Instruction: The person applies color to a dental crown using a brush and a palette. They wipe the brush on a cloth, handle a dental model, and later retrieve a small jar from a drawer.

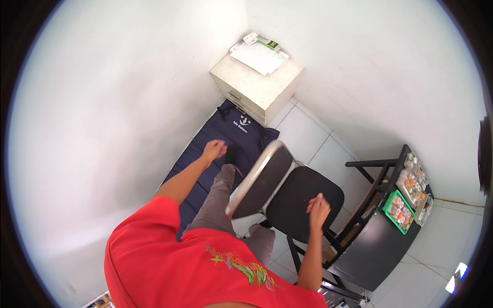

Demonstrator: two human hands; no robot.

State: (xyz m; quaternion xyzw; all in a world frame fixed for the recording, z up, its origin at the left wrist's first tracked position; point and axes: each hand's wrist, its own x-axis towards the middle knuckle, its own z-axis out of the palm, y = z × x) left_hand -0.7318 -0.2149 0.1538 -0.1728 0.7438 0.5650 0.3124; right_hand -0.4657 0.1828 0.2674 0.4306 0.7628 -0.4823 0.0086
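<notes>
My left hand [214, 150] hangs over a dark blue quilted mat [205, 134], its fingers loosely curled in with nothing seen in them. Beside it, one of my legs stands on the mat. Above the black seat of a folding chair [300, 197] is my right hand [319, 209], also curled and holding nothing that shows. The chair's padded backrest [259, 179], with a shiny metal rim, rises between my two hands. Neither hand appears to touch the chair.
A pale drawer cabinet [259, 84] with papers [261, 57] on top fills the corner. At right, a black table [367, 254] bears a green tray [399, 212] of small round items and a clear box [412, 180] of similar pieces. White walls close in both sides above a tiled floor [303, 133].
</notes>
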